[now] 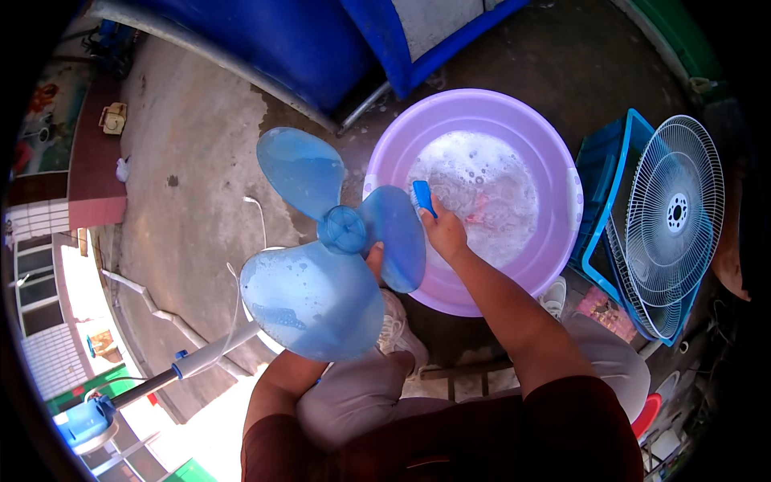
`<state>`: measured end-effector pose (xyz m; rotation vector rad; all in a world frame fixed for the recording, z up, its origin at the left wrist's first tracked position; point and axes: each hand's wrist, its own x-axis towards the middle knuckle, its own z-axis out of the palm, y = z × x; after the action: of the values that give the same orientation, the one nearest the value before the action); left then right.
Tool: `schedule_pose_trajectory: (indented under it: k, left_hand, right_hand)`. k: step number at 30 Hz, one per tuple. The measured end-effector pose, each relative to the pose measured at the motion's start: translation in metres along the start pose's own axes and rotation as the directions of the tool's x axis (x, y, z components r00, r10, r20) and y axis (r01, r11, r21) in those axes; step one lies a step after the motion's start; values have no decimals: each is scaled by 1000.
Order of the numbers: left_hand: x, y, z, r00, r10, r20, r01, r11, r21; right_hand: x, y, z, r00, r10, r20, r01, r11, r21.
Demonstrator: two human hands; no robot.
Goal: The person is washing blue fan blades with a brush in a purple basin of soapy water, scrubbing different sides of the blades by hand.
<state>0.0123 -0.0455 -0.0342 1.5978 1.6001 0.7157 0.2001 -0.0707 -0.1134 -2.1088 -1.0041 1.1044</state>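
Note:
A wet, blue translucent plastic fan blade (316,301) with three wings is up in front of me, one wing overlapping the left rim of a purple plastic basin (557,241). My left hand (374,260) grips it from behind near the hub; most of that hand is hidden by the wings. In my right hand (446,229) is a small blue scrubbing brush (423,196), its pale bristles facing left toward the nearest wing, with a small gap between them. Soapy water (488,181) with foam fills the basin's bottom, and something reddish shows blurred in it.
At right a blue plastic crate (593,241) holds white wire fan grilles (674,211). A fan stand (211,355) with a blue motor housing (84,422) slants at lower left. Blue sheeting (289,42) on a metal frame borders the top. A red basin (647,416) lies at lower right.

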Motion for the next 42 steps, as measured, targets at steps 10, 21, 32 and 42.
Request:
schedule_pose_trajectory:
  k: [10, 21, 32, 42]
  left_hand:
    - [-2, -2, 6, 1000, 17, -1, -17, 1000, 9]
    - [3, -3, 9, 1000, 23, 18, -23, 1000, -4]
    - [-2, 0, 4, 1000, 22, 7, -22, 1000, -3]
    - [-2, 6, 5, 999, 27, 20, -27, 1000, -16]
  right_hand:
    - [-19, 18, 19, 1000, -22, -20, 21, 999, -26]
    - [12, 116, -9, 992, 84, -89, -57, 960, 275]
    - [-24, 36, 9, 996, -83, 37, 84, 996, -25]
    - [-15, 7, 14, 975, -214, -57, 219, 903, 370]
